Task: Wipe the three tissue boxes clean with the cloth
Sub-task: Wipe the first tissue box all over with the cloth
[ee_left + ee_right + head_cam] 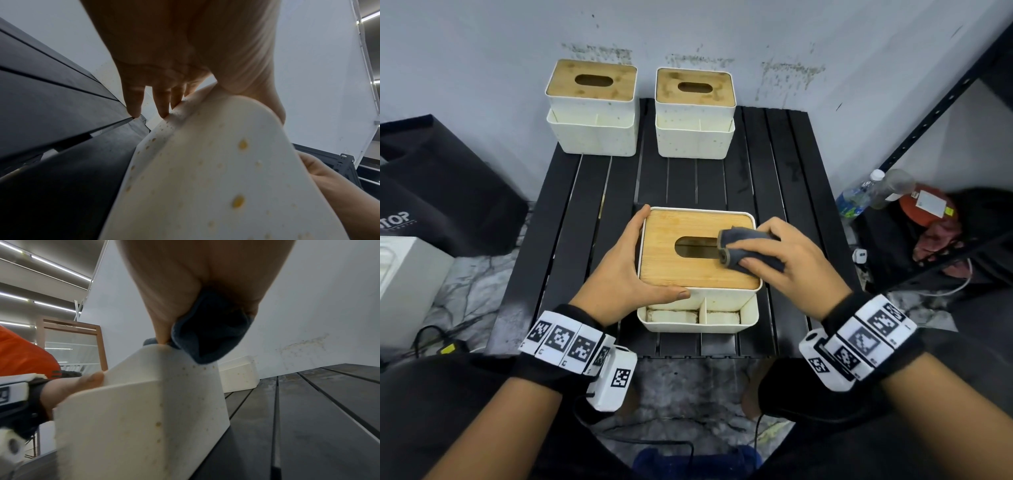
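Three white tissue boxes with bamboo lids stand on the black slatted table [774, 164]. Two stained boxes are at the back, one on the left [592, 106] and one on the right [695, 113]. The near tissue box [698, 270] is in front of me. My left hand [633, 263] holds its left front corner, fingers [162, 113] down the speckled side [216, 178] and thumb along the front. My right hand [784, 260] grips a folded dark grey cloth [750, 250] and presses it on the lid beside the slot. In the right wrist view the cloth [209, 334] bulges over the box's [144, 410] top edge.
A black bag [441, 192] and a white appliance [407, 281] sit on the floor to the left. Plastic bottles [859, 198] and clutter lie under a black metal rack [928, 120] on the right. The stained wall [791, 68] is right behind the table.
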